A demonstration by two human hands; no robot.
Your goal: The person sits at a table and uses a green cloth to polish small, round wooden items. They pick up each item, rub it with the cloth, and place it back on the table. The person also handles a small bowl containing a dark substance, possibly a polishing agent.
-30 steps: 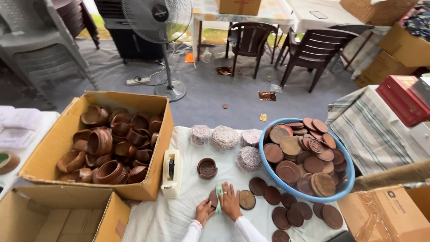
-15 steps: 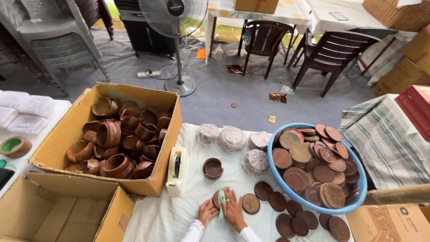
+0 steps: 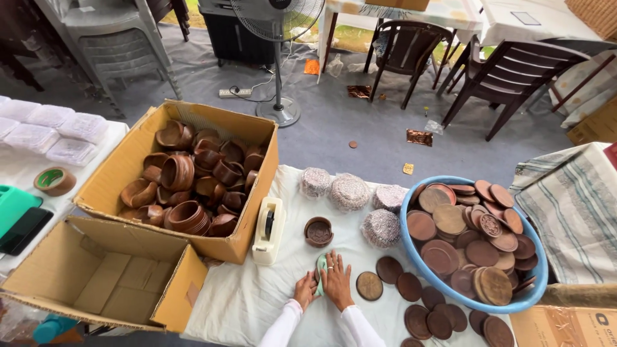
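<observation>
Two hands lie side by side on the desk [image 3: 257, 302]: left hand [image 3: 304, 290] and right hand [image 3: 337, 281] flat, fingers spread, pressing a pale green cloth [image 3: 320, 266] running lengthwise away from the person.

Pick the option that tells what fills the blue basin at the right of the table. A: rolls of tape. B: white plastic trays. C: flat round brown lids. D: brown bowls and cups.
C: the blue basin is heaped with flat round brown lids, and more of the same discs lie on the white cloth beside it; the bowls sit in the cardboard box at the left.
</observation>
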